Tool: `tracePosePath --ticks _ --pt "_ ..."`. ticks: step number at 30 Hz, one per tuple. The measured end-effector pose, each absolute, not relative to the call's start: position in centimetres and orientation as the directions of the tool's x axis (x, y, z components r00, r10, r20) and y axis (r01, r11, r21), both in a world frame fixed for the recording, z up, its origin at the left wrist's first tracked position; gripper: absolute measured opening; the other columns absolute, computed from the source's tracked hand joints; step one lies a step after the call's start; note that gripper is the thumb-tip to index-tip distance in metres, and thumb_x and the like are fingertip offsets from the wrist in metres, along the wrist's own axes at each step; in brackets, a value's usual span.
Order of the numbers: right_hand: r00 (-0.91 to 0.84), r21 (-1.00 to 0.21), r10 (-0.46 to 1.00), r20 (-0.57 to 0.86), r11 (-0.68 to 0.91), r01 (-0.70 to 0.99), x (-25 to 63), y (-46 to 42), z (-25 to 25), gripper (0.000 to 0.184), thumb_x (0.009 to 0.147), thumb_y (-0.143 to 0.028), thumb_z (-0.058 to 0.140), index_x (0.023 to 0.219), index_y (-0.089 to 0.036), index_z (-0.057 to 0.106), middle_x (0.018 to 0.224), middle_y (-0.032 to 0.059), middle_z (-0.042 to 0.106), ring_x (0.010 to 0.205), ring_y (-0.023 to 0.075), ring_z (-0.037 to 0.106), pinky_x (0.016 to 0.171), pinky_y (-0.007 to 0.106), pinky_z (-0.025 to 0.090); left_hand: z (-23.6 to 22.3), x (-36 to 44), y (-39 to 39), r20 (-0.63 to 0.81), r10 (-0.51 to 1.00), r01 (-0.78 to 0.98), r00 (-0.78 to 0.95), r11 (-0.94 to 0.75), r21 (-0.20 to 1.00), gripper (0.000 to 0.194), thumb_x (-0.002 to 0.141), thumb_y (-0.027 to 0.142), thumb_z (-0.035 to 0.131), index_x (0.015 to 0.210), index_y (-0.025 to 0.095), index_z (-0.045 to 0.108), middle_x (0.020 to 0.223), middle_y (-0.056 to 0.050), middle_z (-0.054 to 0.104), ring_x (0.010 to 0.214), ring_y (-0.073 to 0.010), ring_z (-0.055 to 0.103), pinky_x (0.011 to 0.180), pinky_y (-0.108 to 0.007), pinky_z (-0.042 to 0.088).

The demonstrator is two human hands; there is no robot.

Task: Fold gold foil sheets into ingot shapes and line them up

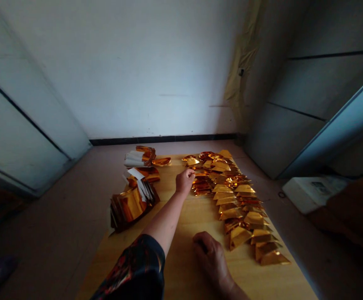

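Observation:
My left hand (pixel 185 181) reaches across the table with thumb and fingers pinched together. Its fingertips are at the end of a folded gold foil paper (pixel 201 171) in the left part of the folded pieces; the exact grip is too small to see clearly. Close to me, my right hand (pixel 211 254) rests on the wood, its fingers curled in and no object showing in them. Rows of folded gold foil papers (pixel 224 196), with pointed ends, overlap along the table's right side. Curved stacks of flat gold foil sheets (pixel 133 205) with pale backs lie at the left edge.
The wooden table (pixel 181 225) stands near a white wall (pixel 168 83). Another bundle of foil sheets (pixel 140 156) and a single foil piece (pixel 161 161) lie at its far left. A white box (pixel 306 193) sits on the floor to the right, beside grey cabinet panels (pixel 296 108).

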State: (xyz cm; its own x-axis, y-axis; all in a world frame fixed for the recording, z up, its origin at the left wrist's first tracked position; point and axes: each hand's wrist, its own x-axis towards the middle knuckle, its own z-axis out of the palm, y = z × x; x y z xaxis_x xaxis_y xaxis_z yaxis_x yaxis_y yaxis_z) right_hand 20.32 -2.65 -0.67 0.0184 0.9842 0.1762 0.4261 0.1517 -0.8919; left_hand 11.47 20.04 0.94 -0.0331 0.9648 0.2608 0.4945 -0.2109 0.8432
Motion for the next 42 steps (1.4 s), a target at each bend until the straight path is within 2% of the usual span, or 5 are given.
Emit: tracePosePath --ticks 14,24,30,36,42 --pt "0.002 -0.863 0.975 0.222 0.195 0.466 20.5 -3.2 -0.1 0.012 0.080 -0.018 0.048 0.077 -0.020 0.060 0.069 -0.0005 0.062 0.062 0.0115 0.060 0.057 0.016 0.045 0.0 12.3 22.1 0.224 0.974 0.551 -0.025 -0.173 0.816 0.014 0.076 0.016 0.059 0.085 0.021 0.068 0.078 0.001 0.072 0.070 -0.0115 0.064 0.068 -0.021 0.046" --pt "-0.002 -0.841 0.970 0.244 0.213 0.497 20.5 -3.2 -0.4 0.014 0.080 -0.016 0.047 0.078 -0.021 0.060 0.069 -0.0003 0.063 0.062 0.0111 0.060 0.058 0.016 0.045 1.7 12.2 21.3 0.215 0.977 0.830 0.011 -0.129 0.543 0.026 0.080 0.030 0.060 0.106 0.024 0.063 0.083 -0.004 0.071 0.074 -0.0184 0.064 0.064 -0.024 0.042" --pt "0.002 -0.845 0.969 0.247 0.215 0.489 20.4 -3.0 -0.7 0.012 0.080 -0.018 0.047 0.077 -0.020 0.059 0.069 0.0003 0.062 0.063 0.0120 0.059 0.059 0.018 0.046 3.2 11.5 19.0 0.205 0.977 0.818 -0.057 -0.072 0.571 0.023 0.079 0.025 0.059 0.102 0.023 0.064 0.087 -0.004 0.070 0.077 -0.0175 0.062 0.065 -0.024 0.042" --pt "0.030 -0.874 0.981 0.193 0.158 0.459 20.6 -2.6 -0.6 0.011 0.079 -0.023 0.050 0.077 -0.020 0.061 0.071 0.0020 0.064 0.066 0.0149 0.061 0.060 0.021 0.048 3.8 6.8 12.3 0.454 0.890 0.812 0.033 -0.289 0.506 0.015 0.080 0.016 0.054 0.084 0.022 0.066 0.087 -0.005 0.067 0.090 -0.0188 0.058 0.083 -0.027 0.043" --pt "0.026 -0.889 0.976 0.217 0.186 0.419 20.7 -2.2 -0.5 0.015 0.078 -0.030 0.051 0.074 -0.020 0.061 0.071 0.0032 0.065 0.067 0.0168 0.061 0.060 0.022 0.049 2.6 -2.2 7.3 0.515 0.825 0.850 -0.234 -0.083 0.520 0.012 0.082 0.025 0.054 0.080 0.023 0.065 0.087 -0.006 0.065 0.089 -0.0197 0.058 0.086 -0.031 0.045"
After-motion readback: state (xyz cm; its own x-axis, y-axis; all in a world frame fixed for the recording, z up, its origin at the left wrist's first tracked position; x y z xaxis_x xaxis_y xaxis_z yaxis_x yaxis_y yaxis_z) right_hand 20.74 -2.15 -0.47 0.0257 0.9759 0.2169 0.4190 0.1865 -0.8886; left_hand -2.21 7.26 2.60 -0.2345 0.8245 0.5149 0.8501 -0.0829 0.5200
